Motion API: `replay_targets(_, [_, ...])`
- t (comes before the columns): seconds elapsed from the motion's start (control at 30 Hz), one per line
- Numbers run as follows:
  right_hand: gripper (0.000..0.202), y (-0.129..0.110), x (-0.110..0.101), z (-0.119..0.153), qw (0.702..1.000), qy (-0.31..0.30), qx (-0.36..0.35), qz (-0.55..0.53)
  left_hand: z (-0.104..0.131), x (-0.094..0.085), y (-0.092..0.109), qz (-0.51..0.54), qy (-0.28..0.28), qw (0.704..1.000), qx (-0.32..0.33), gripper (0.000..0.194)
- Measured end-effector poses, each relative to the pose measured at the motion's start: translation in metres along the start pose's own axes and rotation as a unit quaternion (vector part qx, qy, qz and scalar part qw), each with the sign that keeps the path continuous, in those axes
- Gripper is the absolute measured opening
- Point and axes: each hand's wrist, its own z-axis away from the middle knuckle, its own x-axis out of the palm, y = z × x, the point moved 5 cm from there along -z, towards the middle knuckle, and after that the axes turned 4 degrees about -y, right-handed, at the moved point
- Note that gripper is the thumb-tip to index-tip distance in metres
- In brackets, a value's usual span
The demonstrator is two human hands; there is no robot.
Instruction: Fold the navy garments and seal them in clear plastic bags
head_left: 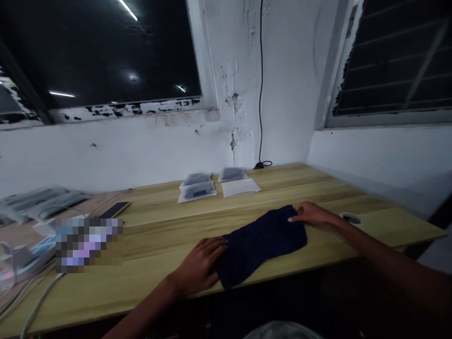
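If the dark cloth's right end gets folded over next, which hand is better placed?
Probably the right hand: its thumb lies on that end of the cloth, while the left hand is at the opposite end.

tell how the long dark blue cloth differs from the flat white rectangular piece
The long dark blue cloth looks larger than the flat white rectangular piece. The left hand and right hand touch the cloth, not the white piece. The cloth's outline is wavy, the white piece's straight. Both rest on the wood-grained table.
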Motion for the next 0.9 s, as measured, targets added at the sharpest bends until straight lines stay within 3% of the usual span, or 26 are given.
replay_targets(0.07, [0.023, -0.010, 0.004, -0.022, 0.999, -0.045, 0.008, 0.003, 0.000, 0.001, -0.004, -0.004, 0.021, 1.000, -0.001, 0.056])
replay_targets(0.1, [0.019, -0.016, 0.001, -0.031, 0.999, -0.032, 0.029, 0.021, -0.001, 0.001, -0.005, -0.010, 0.036, 0.999, 0.001, 0.054])
replay_targets(0.17, [0.014, -0.034, -0.009, -0.039, 0.993, 0.040, 0.061, 0.088, -0.002, 0.002, -0.002, -0.027, 0.056, 0.998, 0.017, 0.047])
replay_targets(0.27, [0.018, -0.084, -0.009, -0.025, 0.970, 0.152, -0.005, 0.188, -0.005, 0.002, 0.010, -0.062, 0.073, 0.994, 0.055, 0.035])
replay_targets(0.37, [0.023, -0.134, 0.023, 0.014, 0.940, 0.195, -0.111, 0.256, -0.010, 0.000, 0.021, -0.078, 0.089, 0.990, 0.083, 0.030])
replay_targets(0.47, [0.023, -0.165, 0.073, 0.051, 0.925, 0.135, -0.241, 0.259, -0.015, -0.006, 0.029, -0.041, 0.088, 0.990, 0.099, 0.029])
replay_targets(0.57, [0.021, -0.169, 0.102, 0.071, 0.923, 0.041, -0.319, 0.209, -0.023, -0.017, 0.034, 0.049, 0.066, 0.992, 0.098, 0.028])
replay_targets(0.67, [0.027, -0.159, 0.092, 0.080, 0.943, 0.014, -0.328, 0.056, -0.036, -0.025, 0.034, 0.174, 0.044, 0.980, 0.079, 0.022])
replay_targets(0.8, [0.054, -0.141, 0.066, 0.094, 0.932, 0.003, -0.322, -0.165, -0.061, -0.013, 0.010, 0.313, 0.046, 0.945, -0.087, 0.015])
replay_targets(0.9, [0.093, -0.131, 0.066, 0.099, 0.935, 0.026, -0.312, -0.166, -0.079, 0.012, -0.017, 0.378, 0.071, 0.897, -0.217, 0.018])
